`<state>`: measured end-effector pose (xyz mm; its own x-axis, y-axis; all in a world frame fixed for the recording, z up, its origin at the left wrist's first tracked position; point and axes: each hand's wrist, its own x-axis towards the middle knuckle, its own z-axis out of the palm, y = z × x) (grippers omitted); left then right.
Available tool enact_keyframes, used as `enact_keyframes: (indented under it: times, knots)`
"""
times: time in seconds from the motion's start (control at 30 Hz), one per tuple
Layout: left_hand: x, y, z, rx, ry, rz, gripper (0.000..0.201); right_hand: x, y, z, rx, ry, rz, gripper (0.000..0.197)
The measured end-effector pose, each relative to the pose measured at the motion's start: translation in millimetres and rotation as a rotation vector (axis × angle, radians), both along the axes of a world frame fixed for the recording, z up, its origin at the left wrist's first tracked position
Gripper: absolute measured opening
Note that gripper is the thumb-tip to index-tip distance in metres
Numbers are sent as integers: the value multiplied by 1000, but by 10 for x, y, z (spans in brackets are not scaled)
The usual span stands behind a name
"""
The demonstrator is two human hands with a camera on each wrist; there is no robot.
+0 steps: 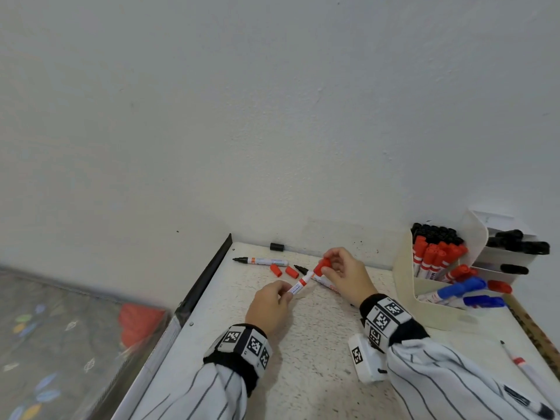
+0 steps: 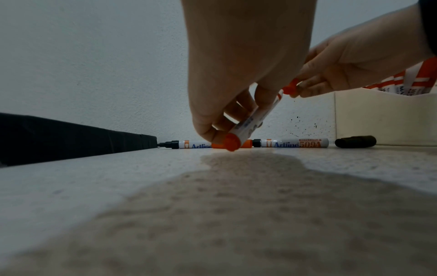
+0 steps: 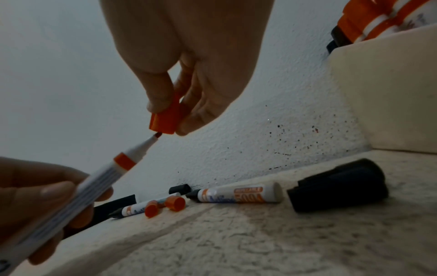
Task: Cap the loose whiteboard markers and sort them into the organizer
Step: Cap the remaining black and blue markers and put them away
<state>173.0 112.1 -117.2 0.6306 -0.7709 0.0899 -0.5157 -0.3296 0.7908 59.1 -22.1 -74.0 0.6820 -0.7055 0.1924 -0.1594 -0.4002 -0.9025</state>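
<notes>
My left hand (image 1: 281, 294) pinches the barrel of a red whiteboard marker (image 1: 300, 284), tip pointing up and right. My right hand (image 1: 328, 265) pinches a red cap (image 1: 322, 266) just above that tip; in the right wrist view the cap (image 3: 165, 119) sits a hair off the marker tip (image 3: 157, 135). Two uncapped black-tipped markers (image 1: 262, 261) (image 3: 238, 195) lie on the table near the wall, with two loose red caps (image 1: 283, 270) between them. The cream organizer (image 1: 436, 301) at right holds black, red and blue capped markers.
One loose black cap (image 1: 276, 246) lies against the wall, another (image 3: 335, 184) beside the organizer. A pen (image 1: 527, 371) lies at the table's right edge. The table's left edge (image 1: 209, 277) drops to a patterned floor. A white box (image 1: 509, 256) with black markers stands behind the organizer.
</notes>
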Motion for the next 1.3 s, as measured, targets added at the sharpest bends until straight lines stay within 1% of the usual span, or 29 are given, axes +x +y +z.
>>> enact_keyframes:
  times: [0.1,0.2,0.27,0.33,0.4,0.47,0.57,0.63,0.7,0.73,0.77,0.8,0.87,0.9,0.93,1.0,1.03,1.1,1.2,1.3]
  knots:
    - [-20,8,0,0,10,-18,17,-68,35,-19,32,13,39,30]
    - [-28,1,0,20,-7,-34,17,-122,38,-33,-22,62,40,30]
    - [-7,-4,-12,30,-6,8,18,-137,-13,-58,-91,49,-39,36]
    - [24,-5,-26,41,16,83,19,-145,-118,-90,-167,87,-153,34]
    - [53,-2,-37,57,34,145,21,-153,-238,-116,-214,243,-223,27]
    - [63,1,-29,68,58,195,22,-179,-347,-171,-225,402,-210,26]
    - [66,1,-5,76,117,258,23,-200,-412,-233,-228,537,-140,32]
    - [62,8,15,75,150,281,23,-205,-445,-251,-205,637,-56,39]
    - [69,10,10,81,150,282,25,-223,-466,-242,-206,770,35,45]
    - [75,14,7,77,145,279,25,-233,-483,-230,-217,793,60,47]
    - [78,17,3,76,143,277,25,-249,-501,-212,-230,778,50,46]
    - [80,17,1,75,147,272,25,-275,-522,-187,-249,736,2,41]
    - [81,5,-5,80,152,247,25,-355,-531,-127,-267,660,-114,16]
    - [78,0,-7,88,149,224,26,-402,-523,-98,-262,666,-116,13]
    - [71,-3,-6,94,145,199,26,-443,-512,-95,-248,697,-83,17]
    - [57,-9,2,92,136,160,26,-508,-465,-107,-247,815,-4,14]
    - [49,-12,6,85,136,148,25,-536,-441,-129,-264,857,13,16]
    - [26,-13,21,70,139,137,25,-580,-423,-200,-272,858,1,24]
    - [16,-2,35,56,149,138,25,-596,-403,-249,-299,816,-27,28]
    - [12,-5,29,63,154,131,25,-601,-381,-281,-348,820,-26,30]
